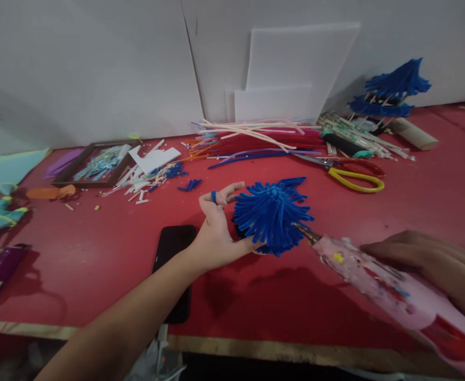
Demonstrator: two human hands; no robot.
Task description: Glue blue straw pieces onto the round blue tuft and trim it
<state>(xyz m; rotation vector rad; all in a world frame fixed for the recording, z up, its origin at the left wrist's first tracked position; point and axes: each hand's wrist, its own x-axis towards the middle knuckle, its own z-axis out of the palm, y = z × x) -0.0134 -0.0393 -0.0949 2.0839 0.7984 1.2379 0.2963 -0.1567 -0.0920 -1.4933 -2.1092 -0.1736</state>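
My left hand (216, 227) holds a blue pompom-like ball of foam strips (271, 214) above the red table (97, 254); a small blue piece sits on one finger. My right hand (431, 264) grips a pink glue gun (379, 280), dirty with dried glue. Its metal nozzle touches the ball's right side.
A black phone (172, 259) lies under my left forearm. Yellow-and-red scissors (351, 174), a pile of coloured foam strips (256, 140), white scraps (145, 169), a framed tray (93, 164) and blue tiered foam pieces (391, 90) stand further back. White sheets (296, 74) lean on the wall.
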